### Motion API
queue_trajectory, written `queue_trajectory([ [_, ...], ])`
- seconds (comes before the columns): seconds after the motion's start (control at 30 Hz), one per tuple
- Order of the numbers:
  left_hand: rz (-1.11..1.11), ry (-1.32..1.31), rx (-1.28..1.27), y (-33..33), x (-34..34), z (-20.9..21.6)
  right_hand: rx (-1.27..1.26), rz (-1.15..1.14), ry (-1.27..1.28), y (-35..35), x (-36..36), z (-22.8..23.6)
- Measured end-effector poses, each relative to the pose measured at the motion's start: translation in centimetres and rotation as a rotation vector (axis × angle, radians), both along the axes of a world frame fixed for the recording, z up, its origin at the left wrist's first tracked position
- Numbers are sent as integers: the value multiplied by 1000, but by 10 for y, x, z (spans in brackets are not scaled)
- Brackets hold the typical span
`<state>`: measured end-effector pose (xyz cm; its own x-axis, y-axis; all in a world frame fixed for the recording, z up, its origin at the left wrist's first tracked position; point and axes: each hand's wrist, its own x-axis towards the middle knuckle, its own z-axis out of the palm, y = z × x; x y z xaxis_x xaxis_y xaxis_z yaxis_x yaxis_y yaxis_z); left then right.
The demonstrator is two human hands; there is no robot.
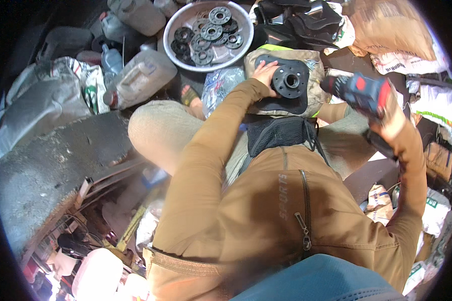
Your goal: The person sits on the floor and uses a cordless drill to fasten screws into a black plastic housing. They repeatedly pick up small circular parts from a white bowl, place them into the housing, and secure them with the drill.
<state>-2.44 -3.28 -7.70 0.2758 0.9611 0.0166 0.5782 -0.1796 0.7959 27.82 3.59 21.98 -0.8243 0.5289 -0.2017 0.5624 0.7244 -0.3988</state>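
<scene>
Presently, we're steadying: one flanged hub [285, 89], left hand [264, 76], thumb and fingers apart; clasping: one drill [359, 93], right hand [392, 124]; one-sided support perhaps risking hub twist.

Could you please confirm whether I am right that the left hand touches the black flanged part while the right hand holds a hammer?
Not quite: the right hand holds a power drill, not a hammer, as the head view shows. The left hand does touch the black flanged part.
</scene>
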Motion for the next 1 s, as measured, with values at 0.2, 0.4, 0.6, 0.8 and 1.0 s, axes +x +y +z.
queue_trajectory([
  [0.2,160,-341,-414,23,-46,28,-130,-187,-136,-76,115,-9],
  [0.4,159,78,-258,90,27,72,-890,-909,156,-98,144,-65],
  [0.6,71,546,-177,164,108,39,-912,-920,138,-96,153,-73],
  [0.8,88,650,-173,168,124,27,-883,-829,208,-91,150,-70],
  [1.0,119,306,-365,157,101,62,-919,-840,156,-84,144,-67],
])
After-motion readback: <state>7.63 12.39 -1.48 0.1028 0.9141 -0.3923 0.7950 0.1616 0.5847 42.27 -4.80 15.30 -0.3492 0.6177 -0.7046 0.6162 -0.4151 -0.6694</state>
